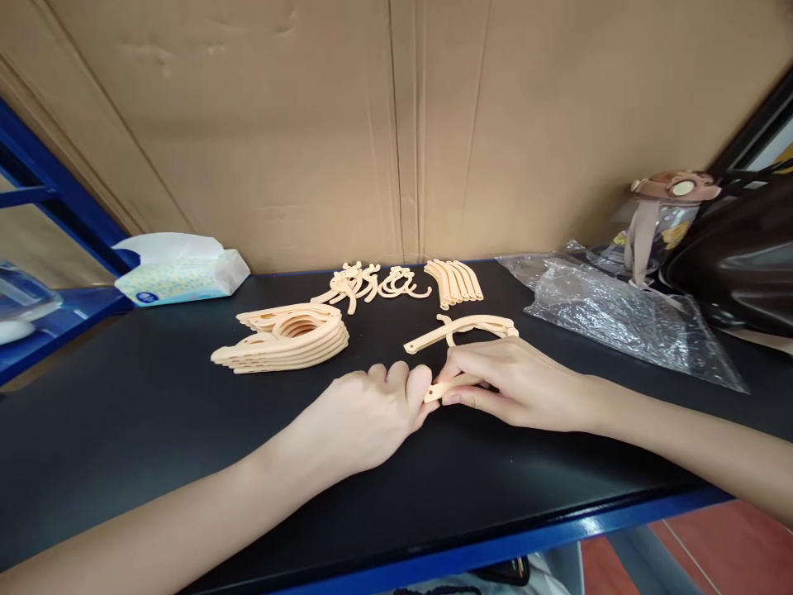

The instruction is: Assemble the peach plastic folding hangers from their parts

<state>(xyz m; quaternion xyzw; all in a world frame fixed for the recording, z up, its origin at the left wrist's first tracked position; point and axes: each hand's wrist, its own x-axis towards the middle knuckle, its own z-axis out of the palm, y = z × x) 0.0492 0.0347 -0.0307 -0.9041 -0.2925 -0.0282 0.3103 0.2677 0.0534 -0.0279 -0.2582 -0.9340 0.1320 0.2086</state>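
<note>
Between my two hands is a beige plastic hanger arm [457, 383] with a small hole near its end. My right hand [526, 384] pinches it between thumb and fingers. Curled into a fist, my left hand [372, 409] closes on the left end of the same arm; what lies inside its fingers is hidden. Just behind my right hand lie more hanger parts [462, 329], an arm and a curved piece, partly covered by that hand. To the left sits a stack of folded beige hangers [310, 335].
Loose hanger hooks [400, 285] lie in a heap at the back, beside a row of hanger arms [455, 283]. A tissue pack [182, 273] stands back left. On the right are a clear plastic bag [619, 314] and a bottle [672, 215]. Cardboard [278, 124] walls the black table's [154, 430] back.
</note>
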